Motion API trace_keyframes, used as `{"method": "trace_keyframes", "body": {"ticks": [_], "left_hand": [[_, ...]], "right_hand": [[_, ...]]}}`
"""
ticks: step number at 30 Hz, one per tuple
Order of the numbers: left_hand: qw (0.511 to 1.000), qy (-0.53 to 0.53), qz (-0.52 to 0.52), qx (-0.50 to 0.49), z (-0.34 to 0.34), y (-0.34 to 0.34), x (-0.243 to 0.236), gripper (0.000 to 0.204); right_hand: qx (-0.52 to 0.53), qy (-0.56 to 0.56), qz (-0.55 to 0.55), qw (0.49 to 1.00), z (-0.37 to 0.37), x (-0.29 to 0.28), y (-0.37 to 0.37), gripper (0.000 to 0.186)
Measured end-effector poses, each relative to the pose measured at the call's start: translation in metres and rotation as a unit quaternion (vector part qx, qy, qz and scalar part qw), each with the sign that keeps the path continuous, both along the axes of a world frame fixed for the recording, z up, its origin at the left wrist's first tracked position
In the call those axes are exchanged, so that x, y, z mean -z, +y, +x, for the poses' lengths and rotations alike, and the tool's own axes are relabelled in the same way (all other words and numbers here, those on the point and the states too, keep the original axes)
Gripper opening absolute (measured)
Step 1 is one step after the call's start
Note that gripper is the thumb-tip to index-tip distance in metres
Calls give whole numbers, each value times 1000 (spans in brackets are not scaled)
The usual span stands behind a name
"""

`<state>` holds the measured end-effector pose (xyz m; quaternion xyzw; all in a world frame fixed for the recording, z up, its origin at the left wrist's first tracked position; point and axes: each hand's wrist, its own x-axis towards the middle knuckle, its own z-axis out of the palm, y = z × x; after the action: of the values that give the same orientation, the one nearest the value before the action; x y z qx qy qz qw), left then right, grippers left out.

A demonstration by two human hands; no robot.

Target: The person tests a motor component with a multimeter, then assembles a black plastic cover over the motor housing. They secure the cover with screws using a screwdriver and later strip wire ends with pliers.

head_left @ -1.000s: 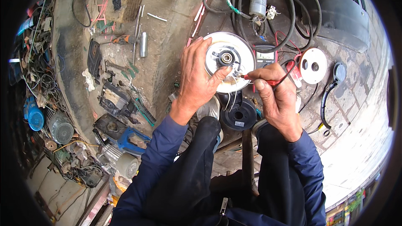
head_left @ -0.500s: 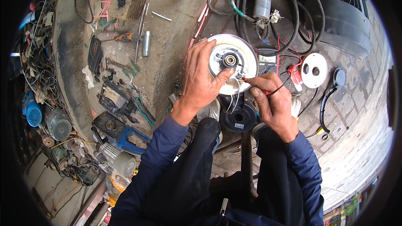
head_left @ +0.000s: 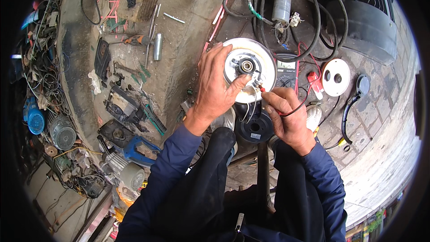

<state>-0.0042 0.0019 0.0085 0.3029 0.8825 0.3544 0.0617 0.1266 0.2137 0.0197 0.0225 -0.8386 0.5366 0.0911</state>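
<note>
My left hand point(head_left: 213, 83) grips the rim of a white metal disc housing point(head_left: 262, 58), thumb pressing near its bearing hub point(head_left: 246, 66). White wires point(head_left: 254, 104) hang from the housing over a black round base point(head_left: 250, 130) below it. My right hand point(head_left: 289, 121) holds a red test probe point(head_left: 264, 89) with a black lead, its tip at the wire connection on the disc's lower right. Just behind, a multimeter point(head_left: 285, 79) lies on the ground, its screen partly visible. A red-and-white object point(head_left: 315, 82) lies beside it.
At right lie a white disc cover point(head_left: 336, 76), a curved black tube point(head_left: 347, 116) and a large motor casing point(head_left: 363, 27). Cables and a cylindrical capacitor point(head_left: 281, 6) lie at the top. At left are tools point(head_left: 134, 40), a blue frame point(head_left: 139, 150) and piled motors point(head_left: 62, 134).
The disc and my left hand have shifted slightly right and down. My right hand has moved down with the probe, exposing more of the multimeter's dial.
</note>
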Motion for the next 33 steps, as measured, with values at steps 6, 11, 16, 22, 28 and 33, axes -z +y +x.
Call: {"method": "trace_keyframes", "body": {"ticks": [6,11,16,22,28,33], "left_hand": [[1000,-3,11,-8,6,4,-2,72],[1000,10,7,-5,9,6,-3,75],[999,22,35,-26,17,13,-11,67],[997,64,51,14,33,20,-17,44],[997,47,54,42,41,16,-18,44],[998,40,38,30,41,14,-18,47]], "right_hand": [[-4,8,69,998,3,-3,-9,45],[-5,36,102,994,0,-3,-15,52],[-15,30,98,995,-2,-4,-17,61],[-21,39,93,995,-2,-2,-18,69],[-33,31,90,995,2,-2,-19,72],[-36,19,71,997,1,-6,-18,76]]}}
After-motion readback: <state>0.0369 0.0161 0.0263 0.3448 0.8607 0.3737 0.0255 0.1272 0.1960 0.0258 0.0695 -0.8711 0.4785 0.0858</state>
